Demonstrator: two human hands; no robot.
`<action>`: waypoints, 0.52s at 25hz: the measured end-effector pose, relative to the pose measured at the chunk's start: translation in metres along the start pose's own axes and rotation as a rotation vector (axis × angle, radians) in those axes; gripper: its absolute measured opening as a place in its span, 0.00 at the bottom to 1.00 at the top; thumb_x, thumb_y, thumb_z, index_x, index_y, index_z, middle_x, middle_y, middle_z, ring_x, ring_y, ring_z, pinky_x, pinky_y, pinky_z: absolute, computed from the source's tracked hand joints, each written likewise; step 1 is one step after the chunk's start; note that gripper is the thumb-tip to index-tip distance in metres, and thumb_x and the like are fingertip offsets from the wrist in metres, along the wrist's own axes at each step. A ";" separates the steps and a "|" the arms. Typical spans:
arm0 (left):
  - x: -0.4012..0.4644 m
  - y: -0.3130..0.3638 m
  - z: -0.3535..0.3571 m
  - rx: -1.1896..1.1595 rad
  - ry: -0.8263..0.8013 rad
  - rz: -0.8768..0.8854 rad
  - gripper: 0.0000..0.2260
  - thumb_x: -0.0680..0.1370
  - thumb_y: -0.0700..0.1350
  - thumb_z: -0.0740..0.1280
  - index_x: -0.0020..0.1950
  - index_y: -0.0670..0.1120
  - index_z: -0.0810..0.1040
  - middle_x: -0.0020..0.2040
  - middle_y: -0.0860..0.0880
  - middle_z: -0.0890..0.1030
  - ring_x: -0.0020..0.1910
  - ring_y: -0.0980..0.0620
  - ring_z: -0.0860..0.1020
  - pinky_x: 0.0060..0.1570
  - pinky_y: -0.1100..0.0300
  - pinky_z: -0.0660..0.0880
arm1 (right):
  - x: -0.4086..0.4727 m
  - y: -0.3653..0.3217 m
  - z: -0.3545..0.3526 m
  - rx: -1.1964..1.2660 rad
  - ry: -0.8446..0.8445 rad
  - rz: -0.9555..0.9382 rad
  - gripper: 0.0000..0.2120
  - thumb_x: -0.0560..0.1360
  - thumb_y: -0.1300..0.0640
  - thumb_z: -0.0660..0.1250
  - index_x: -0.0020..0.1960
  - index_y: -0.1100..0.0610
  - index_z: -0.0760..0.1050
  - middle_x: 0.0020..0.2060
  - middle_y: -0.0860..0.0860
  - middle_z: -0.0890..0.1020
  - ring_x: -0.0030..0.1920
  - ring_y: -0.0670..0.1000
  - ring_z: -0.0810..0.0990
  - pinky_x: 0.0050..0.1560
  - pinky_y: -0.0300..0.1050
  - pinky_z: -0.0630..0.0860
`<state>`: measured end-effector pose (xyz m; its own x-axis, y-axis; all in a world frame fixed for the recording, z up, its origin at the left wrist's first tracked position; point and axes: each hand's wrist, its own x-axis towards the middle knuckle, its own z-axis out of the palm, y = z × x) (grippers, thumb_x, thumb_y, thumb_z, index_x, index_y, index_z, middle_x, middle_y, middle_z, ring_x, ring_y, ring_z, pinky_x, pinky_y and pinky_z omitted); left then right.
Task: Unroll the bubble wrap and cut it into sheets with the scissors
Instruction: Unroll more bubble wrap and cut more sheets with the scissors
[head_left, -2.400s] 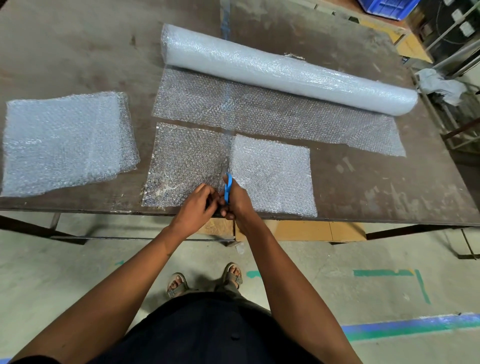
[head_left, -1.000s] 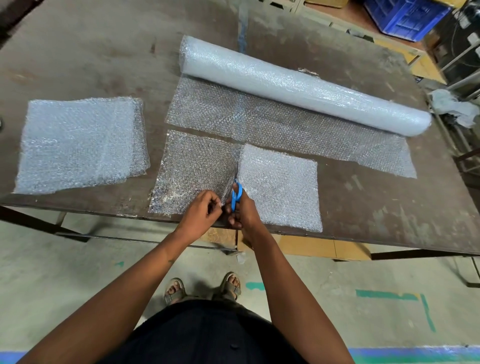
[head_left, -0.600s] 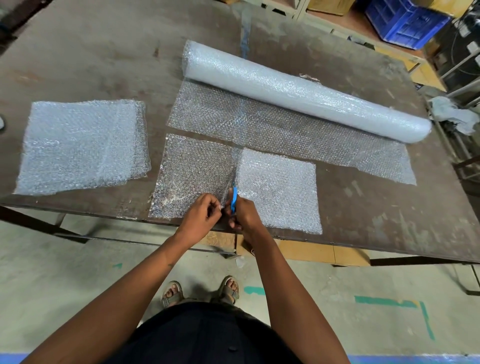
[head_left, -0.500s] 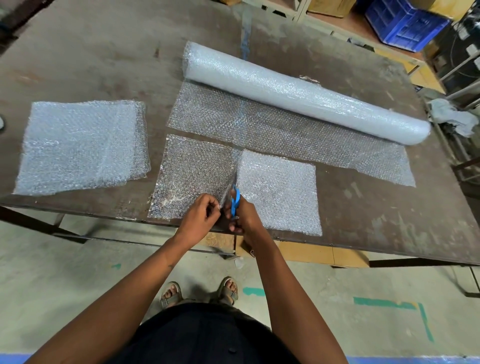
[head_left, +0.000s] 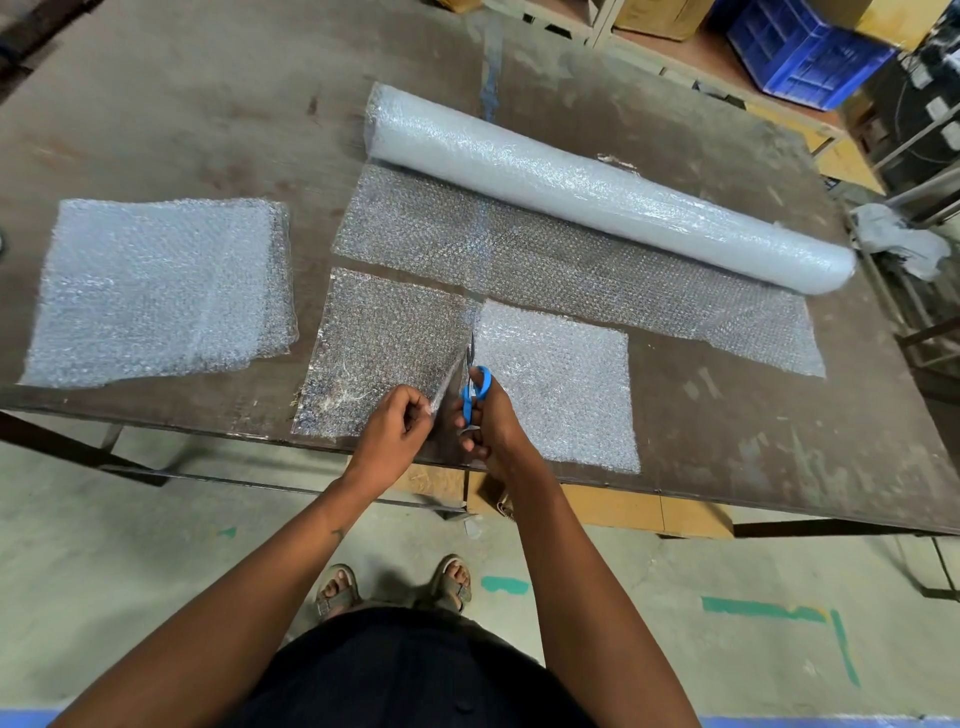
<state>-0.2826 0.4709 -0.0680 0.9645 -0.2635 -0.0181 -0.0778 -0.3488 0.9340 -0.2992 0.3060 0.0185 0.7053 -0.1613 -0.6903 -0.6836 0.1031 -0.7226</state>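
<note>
No text, label, brand name or number can be read anywhere in the view; the bubble wrap, the scissors, the desk and the boxes and crate behind it show no legible marking.

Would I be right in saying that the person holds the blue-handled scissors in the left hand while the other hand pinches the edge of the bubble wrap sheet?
Not quite: the head view shows the blue-handled scissors in the right hand, while the left hand pinches the edge of the bubble wrap sheet. The rest stands.
</note>
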 end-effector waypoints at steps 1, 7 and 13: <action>0.000 0.000 0.001 0.001 0.000 0.001 0.03 0.82 0.40 0.69 0.53 0.45 0.76 0.47 0.48 0.79 0.42 0.54 0.76 0.42 0.62 0.70 | 0.002 -0.001 -0.002 0.013 -0.002 0.009 0.28 0.82 0.31 0.57 0.43 0.54 0.76 0.32 0.50 0.77 0.23 0.48 0.69 0.20 0.38 0.58; -0.001 0.002 0.000 0.008 0.009 0.006 0.03 0.82 0.40 0.68 0.53 0.45 0.75 0.48 0.47 0.80 0.41 0.56 0.75 0.40 0.66 0.69 | -0.008 0.011 -0.001 0.081 -0.009 0.035 0.27 0.82 0.32 0.58 0.42 0.54 0.76 0.29 0.48 0.74 0.22 0.48 0.68 0.21 0.39 0.55; -0.001 0.003 -0.002 0.019 -0.020 0.026 0.12 0.76 0.54 0.63 0.51 0.47 0.74 0.49 0.48 0.79 0.46 0.48 0.77 0.45 0.54 0.73 | 0.011 0.007 0.003 0.148 -0.033 -0.002 0.28 0.82 0.30 0.58 0.43 0.54 0.76 0.32 0.50 0.74 0.22 0.46 0.66 0.19 0.38 0.55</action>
<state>-0.2834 0.4716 -0.0646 0.9568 -0.2907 -0.0008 -0.1082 -0.3588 0.9271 -0.2957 0.3081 0.0054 0.7142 -0.1291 -0.6879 -0.6488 0.2466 -0.7199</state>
